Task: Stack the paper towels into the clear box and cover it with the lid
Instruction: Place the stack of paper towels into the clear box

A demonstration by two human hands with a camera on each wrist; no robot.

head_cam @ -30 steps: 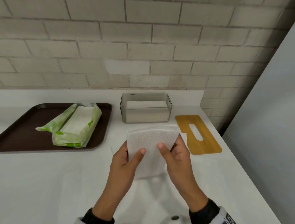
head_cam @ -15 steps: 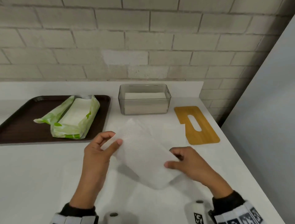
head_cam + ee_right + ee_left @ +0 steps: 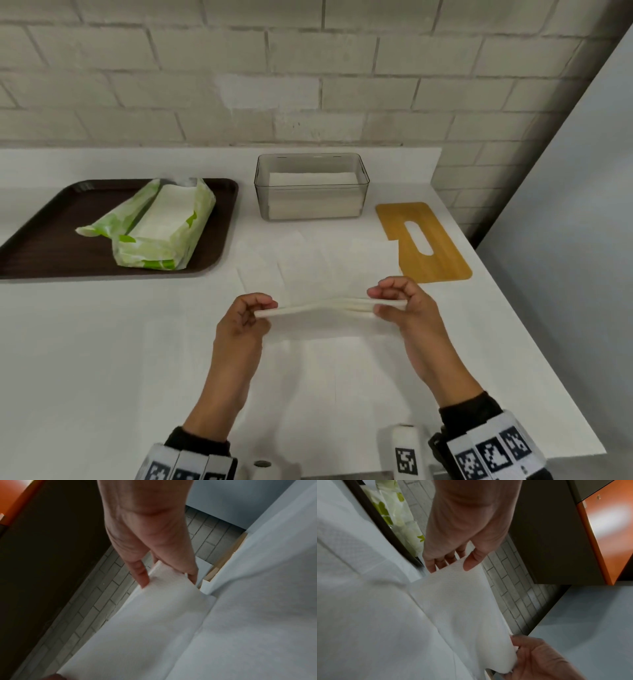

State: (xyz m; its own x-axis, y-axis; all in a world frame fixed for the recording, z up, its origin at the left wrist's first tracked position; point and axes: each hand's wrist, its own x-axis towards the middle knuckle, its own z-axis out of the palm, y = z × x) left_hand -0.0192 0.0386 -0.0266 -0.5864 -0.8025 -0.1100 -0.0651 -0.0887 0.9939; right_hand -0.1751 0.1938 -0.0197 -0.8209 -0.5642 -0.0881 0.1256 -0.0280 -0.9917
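Note:
Both hands hold a thin white stack of paper towels (image 3: 325, 306) level above the counter, seen edge-on. My left hand (image 3: 255, 308) pinches its left end and my right hand (image 3: 387, 301) pinches its right end. The left wrist view shows thumb and fingers of my left hand (image 3: 448, 563) on the towels (image 3: 464, 601). The right wrist view shows my right hand (image 3: 164, 577) clamping the towels (image 3: 163, 608). The clear box (image 3: 311, 186) stands at the back, open, with white towels lying inside. The wooden lid (image 3: 423, 241) with a slot lies flat to its right.
A dark brown tray (image 3: 41, 236) at the left carries an opened green-and-white towel package (image 3: 161, 228). More white sheets (image 3: 318, 260) lie flat on the counter under the hands. A brick wall runs behind; a grey panel stands at the right edge.
The towels were upright in both hands, then tilted; now they are level and stretched sideways. The hands have moved apart to the two ends.

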